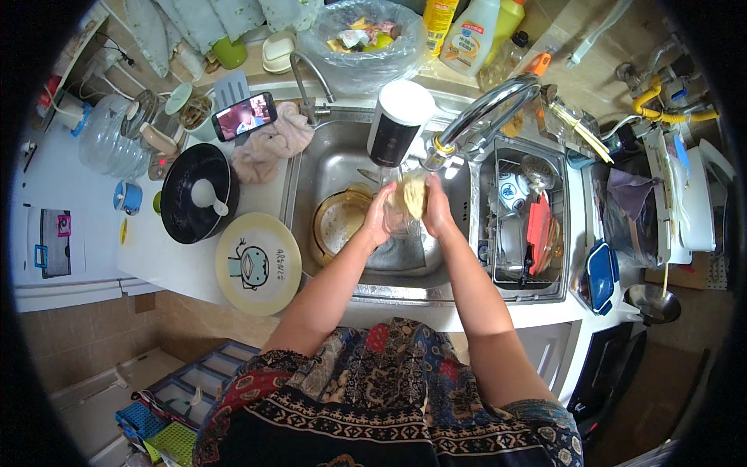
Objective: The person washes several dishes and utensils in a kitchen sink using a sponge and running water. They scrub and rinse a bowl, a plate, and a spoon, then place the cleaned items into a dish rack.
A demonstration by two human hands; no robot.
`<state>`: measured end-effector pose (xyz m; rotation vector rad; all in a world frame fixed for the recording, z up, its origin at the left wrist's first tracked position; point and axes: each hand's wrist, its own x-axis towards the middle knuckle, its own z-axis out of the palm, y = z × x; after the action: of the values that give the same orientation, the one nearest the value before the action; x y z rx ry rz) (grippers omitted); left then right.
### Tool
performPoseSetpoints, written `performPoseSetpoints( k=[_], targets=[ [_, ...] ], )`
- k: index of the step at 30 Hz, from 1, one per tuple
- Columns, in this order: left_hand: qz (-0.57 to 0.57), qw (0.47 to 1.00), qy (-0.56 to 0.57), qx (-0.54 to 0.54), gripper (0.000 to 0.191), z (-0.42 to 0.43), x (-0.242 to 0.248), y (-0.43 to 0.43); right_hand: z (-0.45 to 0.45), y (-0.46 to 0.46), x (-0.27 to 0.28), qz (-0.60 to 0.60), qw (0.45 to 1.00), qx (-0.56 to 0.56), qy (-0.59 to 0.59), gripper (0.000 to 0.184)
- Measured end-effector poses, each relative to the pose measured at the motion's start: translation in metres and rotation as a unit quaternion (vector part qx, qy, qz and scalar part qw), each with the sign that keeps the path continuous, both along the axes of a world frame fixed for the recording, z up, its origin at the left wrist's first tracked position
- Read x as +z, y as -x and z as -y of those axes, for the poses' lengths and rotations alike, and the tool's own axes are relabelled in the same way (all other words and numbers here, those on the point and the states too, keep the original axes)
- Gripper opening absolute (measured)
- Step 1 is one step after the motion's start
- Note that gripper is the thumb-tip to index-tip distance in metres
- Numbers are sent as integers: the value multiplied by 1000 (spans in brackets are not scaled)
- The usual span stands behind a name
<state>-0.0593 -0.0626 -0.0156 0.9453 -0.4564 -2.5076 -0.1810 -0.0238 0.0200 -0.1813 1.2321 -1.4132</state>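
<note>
Over the steel sink (327, 280), my left hand (378, 217) holds a clear glass container (398, 220), its full shape partly hidden. My right hand (439, 205) grips a pale yellow scrubbing cloth or sponge (415, 197) against the glass. Both are just below the chrome faucet (496, 105) and its black water filter (390, 140) with a white top. Below my left hand, an amber glass pot (338, 219) rests in the basin. A grey cloth (400, 255) lies on the basin floor under my hands.
Left on the counter are a cartoon plate (258, 292), a black bowl (175, 201) with a white spoon (204, 194), a phone (244, 117) and a pink cloth (286, 131). A dish rack (508, 274) fills the right basin. Behind stand a waste bag (362, 64) and a bottle (470, 38).
</note>
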Motion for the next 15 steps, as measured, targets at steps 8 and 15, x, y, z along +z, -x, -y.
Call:
performPoseSetpoints(
  k=[8,15],
  targets=[
    [-164,979,-85,81,45,-9,2,-7,-15,-24,-14,-308,903,228,193,23],
    [-213,966,-100,107,45,-22,14,2,-4,3,-4,-491,774,294,270,24]
  ],
)
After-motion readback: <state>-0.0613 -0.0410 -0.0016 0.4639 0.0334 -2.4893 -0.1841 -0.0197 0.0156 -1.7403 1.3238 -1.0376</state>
